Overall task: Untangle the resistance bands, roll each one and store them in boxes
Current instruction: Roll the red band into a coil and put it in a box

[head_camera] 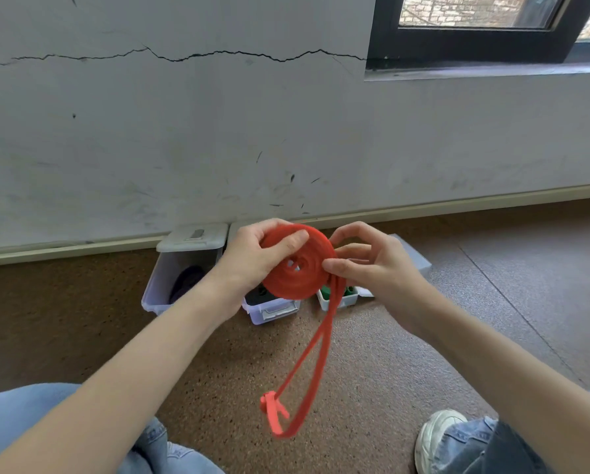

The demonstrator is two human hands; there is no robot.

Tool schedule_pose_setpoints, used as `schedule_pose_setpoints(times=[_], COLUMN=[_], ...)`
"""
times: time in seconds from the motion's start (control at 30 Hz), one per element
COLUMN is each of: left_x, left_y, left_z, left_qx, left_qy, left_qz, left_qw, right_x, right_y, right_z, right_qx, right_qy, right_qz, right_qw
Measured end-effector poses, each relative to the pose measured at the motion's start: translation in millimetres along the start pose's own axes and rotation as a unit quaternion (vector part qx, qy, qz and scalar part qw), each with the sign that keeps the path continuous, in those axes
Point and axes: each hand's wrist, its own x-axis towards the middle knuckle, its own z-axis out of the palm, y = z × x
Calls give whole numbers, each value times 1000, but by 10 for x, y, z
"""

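Observation:
A red resistance band (297, 278) is partly wound into a flat coil held above the floor. My left hand (252, 258) grips the coil, thumb across its face and fingers behind. My right hand (372, 268) pinches the coil's right edge, where the loose tail leaves it. That tail hangs as a doubled loop (307, 371) down toward the floor, its lower end twisted. Three clear plastic boxes stand by the wall: the left box (156, 285) holds a dark purple band (187, 282), the middle box (269, 309) something dark, the right box (338, 299) something green.
The boxes' lids lean against the baseboard (81, 248) behind them. My jeans-clad knees (30, 422) and a white sneaker (437, 436) frame the brown speckled floor (218, 371). A grey cracked wall and a window lie beyond.

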Motion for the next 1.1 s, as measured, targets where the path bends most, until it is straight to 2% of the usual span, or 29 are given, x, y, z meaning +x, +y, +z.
schedule_pose_setpoints(times=[0.07, 0.13, 0.27, 0.37, 0.5, 0.6, 0.77, 0.87, 0.97, 1.1], left_x=[-24, -57, -13, 27, 13, -38, -103, -109, -50, 54], left_y=[-33, -74, -20, 37, 24, -42, -87, -50, 47, 170], left_z=[-7, 55, 67, 11, 29, 55, 48, 63, 39, -96], left_qx=[72, 86, 15, -41, -56, -56, -32, -95, -148, -262], left_qy=[-88, -79, -1, 45, 65, 51, -57, 0, 62, 153], left_qz=[-30, -20, 0, 4, 4, -9, -70, -77, -61, -68], left_qw=[993, 993, 1000, 998, 996, 997, 995, 993, 985, 950], right_x=[2, 1, 35, 36, 39, 13, -17, -21, -24, -69], right_y=[-21, -5, -8, -35, -3, 47, 114, 85, 82, 117], right_z=[-21, 20, -19, -20, 13, 12, -29, 20, 62, 157], right_qx=[-163, -216, -85, -52, -43, -15, -64, -73, 1, -14], right_qy=[-12, -9, 37, 8, -3, -16, -10, -26, -34, -75], right_qz=[-48, -64, -25, -10, -2, 10, 17, 6, 12, 14], right_qw=[985, 974, 995, 999, 999, 1000, 998, 997, 999, 997])
